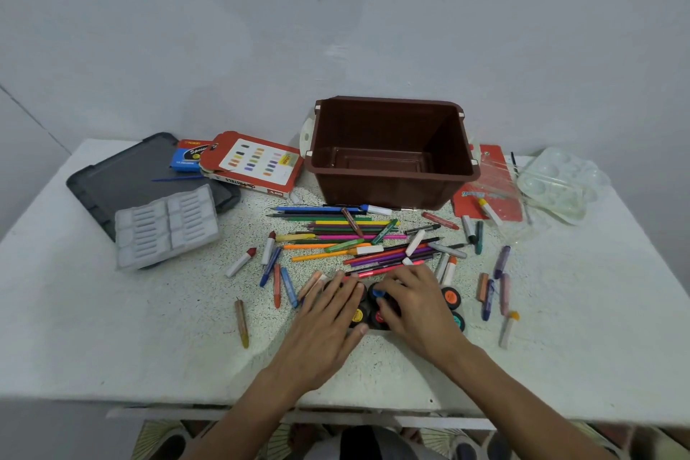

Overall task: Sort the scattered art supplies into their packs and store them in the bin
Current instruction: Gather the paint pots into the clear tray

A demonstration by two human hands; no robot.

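Head view: the paint pots (373, 304) cluster at the near middle of the table (149, 329), just before the heap of pens (354, 235), the empty brown bin (392, 183) well behind. The left hand (328, 314) lies flat-fingered against them; the right hand (414, 304) curls its fingers over the blue-lidded one. They look light, rigid and slick, so I'd pinch each by its sides under the lid.
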